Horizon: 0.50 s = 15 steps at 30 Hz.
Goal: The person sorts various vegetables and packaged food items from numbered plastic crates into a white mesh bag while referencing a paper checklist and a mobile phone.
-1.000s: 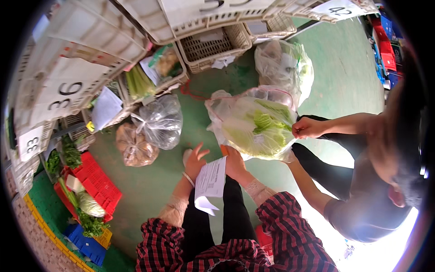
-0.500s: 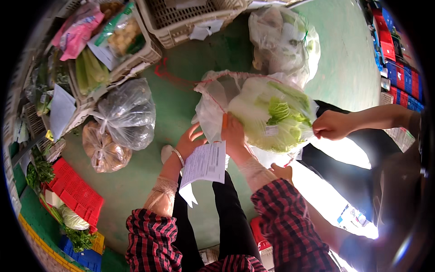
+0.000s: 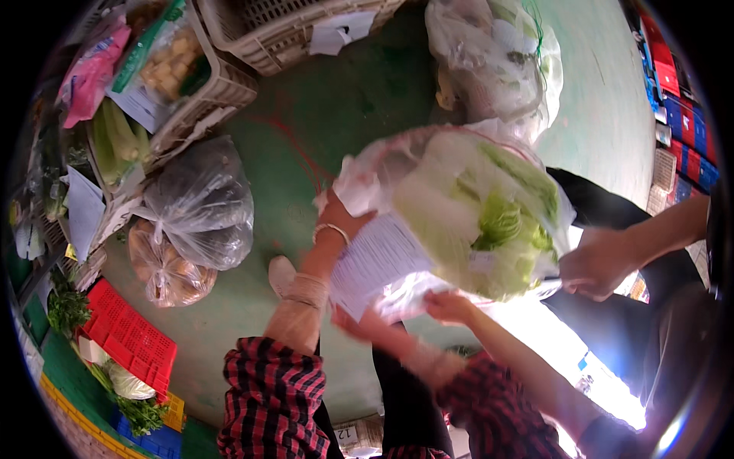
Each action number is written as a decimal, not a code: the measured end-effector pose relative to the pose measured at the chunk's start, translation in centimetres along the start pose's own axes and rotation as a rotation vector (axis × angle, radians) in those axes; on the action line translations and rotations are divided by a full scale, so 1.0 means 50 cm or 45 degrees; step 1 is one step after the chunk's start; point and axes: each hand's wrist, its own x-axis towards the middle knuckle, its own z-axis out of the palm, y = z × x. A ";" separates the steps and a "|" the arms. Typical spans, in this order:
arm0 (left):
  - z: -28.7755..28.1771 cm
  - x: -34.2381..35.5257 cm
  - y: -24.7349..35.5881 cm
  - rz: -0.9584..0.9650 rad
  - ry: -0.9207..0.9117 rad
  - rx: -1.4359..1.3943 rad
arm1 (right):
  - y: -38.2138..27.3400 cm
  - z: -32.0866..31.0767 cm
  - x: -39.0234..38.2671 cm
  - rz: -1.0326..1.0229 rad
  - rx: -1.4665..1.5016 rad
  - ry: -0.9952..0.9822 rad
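My left hand [image 3: 336,222] grips the near left edge of the white plastic bag [image 3: 359,180], its fingers partly hidden by the plastic and paper. A printed sheet [image 3: 378,256] lies against the bag below that hand. My right hand [image 3: 355,325], smeared by motion, is low by the sheet's lower corner; I cannot tell what, if anything, it holds. The bag holds leafy cabbage in clear wrapping [image 3: 497,222]. A co-worker's hand [image 3: 592,264] grips it on the right; their other hand [image 3: 447,306] is at its lower edge.
Plastic crates [image 3: 229,107] with vegetables and papers line the upper left, beside two tied bags [image 3: 199,199] on the green floor. A red crate [image 3: 138,344] lies at lower left. Another bagged load [image 3: 489,69] stands beyond. Coloured crates are stacked far right [image 3: 680,122].
My left hand has moved up to the bag's edge. My right hand has dropped from the bag to below the sheet. The sheet has shifted up against the bag.
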 end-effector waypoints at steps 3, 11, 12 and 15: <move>-0.042 -0.079 -0.045 -0.235 -0.190 0.767 | -0.244 -0.012 -0.075 0.104 -0.155 -0.423; -0.177 -0.240 -0.233 -0.147 -0.102 -0.850 | -0.381 -0.179 -0.264 0.275 -0.341 -0.474; -0.174 -0.274 -0.165 -0.137 -0.221 -1.158 | -0.381 -0.213 -0.291 0.364 -0.357 -0.401; -0.296 -0.418 -0.019 0.128 -0.167 -1.389 | -0.417 -0.248 -0.341 0.409 -0.353 -0.317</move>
